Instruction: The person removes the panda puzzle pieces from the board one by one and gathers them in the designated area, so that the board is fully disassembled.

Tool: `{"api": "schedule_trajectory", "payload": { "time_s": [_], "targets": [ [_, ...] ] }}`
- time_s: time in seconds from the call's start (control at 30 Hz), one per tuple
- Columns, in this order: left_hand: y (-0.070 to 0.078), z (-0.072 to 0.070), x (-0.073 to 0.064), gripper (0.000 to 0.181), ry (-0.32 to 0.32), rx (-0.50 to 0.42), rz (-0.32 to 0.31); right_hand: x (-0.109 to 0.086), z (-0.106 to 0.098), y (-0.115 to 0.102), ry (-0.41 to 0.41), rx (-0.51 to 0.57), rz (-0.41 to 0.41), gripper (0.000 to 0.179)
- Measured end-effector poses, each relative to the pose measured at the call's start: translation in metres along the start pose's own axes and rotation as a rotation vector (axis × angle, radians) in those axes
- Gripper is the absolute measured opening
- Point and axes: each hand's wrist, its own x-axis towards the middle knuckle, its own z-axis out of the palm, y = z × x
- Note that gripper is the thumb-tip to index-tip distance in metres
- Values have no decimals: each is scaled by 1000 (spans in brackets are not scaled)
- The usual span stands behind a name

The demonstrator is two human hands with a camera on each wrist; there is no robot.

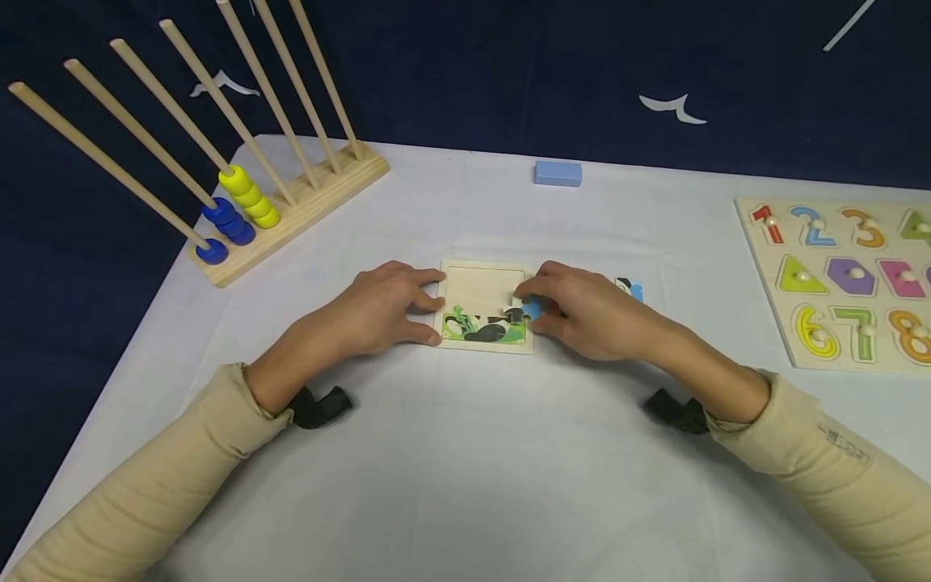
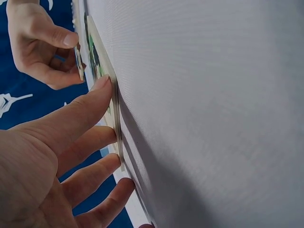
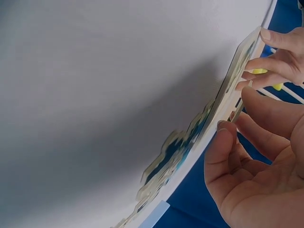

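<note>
A square wooden puzzle tray point(image 1: 483, 285) lies flat on the white table, with panda-and-bamboo pieces point(image 1: 483, 329) filling its lower strip; bare wood shows above them. My left hand point(image 1: 378, 311) touches the tray's left edge with its thumb and spread, fairly straight fingers. Between thumb and fingertips my right hand point(image 1: 589, 311) pinches a jigsaw piece point(image 1: 532, 309) with blue on it, over the tray's right side. In the left wrist view that piece point(image 2: 80, 62) is tilted on edge, apart from the tray. Loose jigsaw pieces point(image 3: 166, 156) lie past the tray, mostly hidden by my right hand in the head view.
A wooden peg abacus point(image 1: 305, 206) with blue and yellow beads stands at the back left. One light blue block point(image 1: 558, 174) lies near the far edge. To the right is a number-and-shape peg board point(image 1: 836, 283). Behind the table hangs a dark blue cloth point(image 1: 473, 73).
</note>
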Motion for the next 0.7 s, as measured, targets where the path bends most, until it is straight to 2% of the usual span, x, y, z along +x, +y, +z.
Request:
{"api": "schedule_trajectory", "payload": {
  "time_s": [0.2,0.5,0.7],
  "targets": [
    [0,0,-1,51,2,1,1,-10,-2,2,-3,-7,21,34],
    [-1,0,-1,51,-3,-4,-4,-27,-7,8,15,19,-7,33],
    [0,-1,0,50,-6,-8,-8,-38,-11,15,37,18,30,33]
  ]
}}
